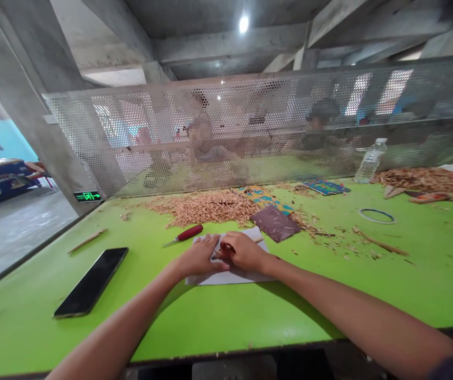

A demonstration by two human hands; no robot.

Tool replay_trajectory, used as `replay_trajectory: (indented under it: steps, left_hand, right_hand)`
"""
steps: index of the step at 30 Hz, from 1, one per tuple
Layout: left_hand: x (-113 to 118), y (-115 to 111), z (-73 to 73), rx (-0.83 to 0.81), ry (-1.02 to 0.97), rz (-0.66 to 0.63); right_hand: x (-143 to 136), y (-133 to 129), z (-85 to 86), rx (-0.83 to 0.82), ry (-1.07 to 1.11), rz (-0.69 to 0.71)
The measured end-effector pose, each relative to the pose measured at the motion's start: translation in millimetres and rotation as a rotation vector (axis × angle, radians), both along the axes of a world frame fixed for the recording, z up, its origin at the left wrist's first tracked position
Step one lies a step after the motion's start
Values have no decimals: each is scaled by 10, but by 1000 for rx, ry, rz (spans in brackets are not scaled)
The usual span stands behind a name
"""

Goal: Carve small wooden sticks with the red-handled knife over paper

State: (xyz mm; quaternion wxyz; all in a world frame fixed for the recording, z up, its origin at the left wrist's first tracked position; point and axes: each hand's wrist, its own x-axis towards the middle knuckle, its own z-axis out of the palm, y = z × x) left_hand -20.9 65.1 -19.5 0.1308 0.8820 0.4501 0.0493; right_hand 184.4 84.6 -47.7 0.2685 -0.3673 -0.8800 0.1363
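My right hand (246, 250) is closed around a dark red handle (227, 249), apparently of a carving tool, whose tip I cannot make out. Beside it, my left hand (201, 256) lies flat with its fingers stretched forward, resting on a white sheet (210, 279) of paper or cloth. The thumb points toward the right hand. A bit of pale wood (257, 240) shows just beyond my right knuckles. Another carving tool (189, 233), with a red handle and thin metal blade, lies on the table ahead of my left hand.
The green table (195, 327) carries a black phone (92, 282), wood shavings (210, 207), a brown packet (276, 222), a wood stick (87, 241), a white ring (377, 215) and a plastic bottle (370, 161). Behind a perforated metal screen (131, 142), other people sit.
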Motion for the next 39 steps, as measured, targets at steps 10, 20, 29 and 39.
replay_trajectory:
  steps: [10,20,29,39]
  left_hand:
    - [15,-19,24,3,7,5]
    - [7,0,-12,5,15,19]
    - [6,2,-4,-4,18,28]
    - [15,-25,5,-12,28,30]
  right_hand:
    - [-19,1,-6,-2,68,-20]
    - [14,14,22,-4,40,-115]
    - [133,149,37,-18,10,-269]
    - [89,124,18,-16,-7,-194]
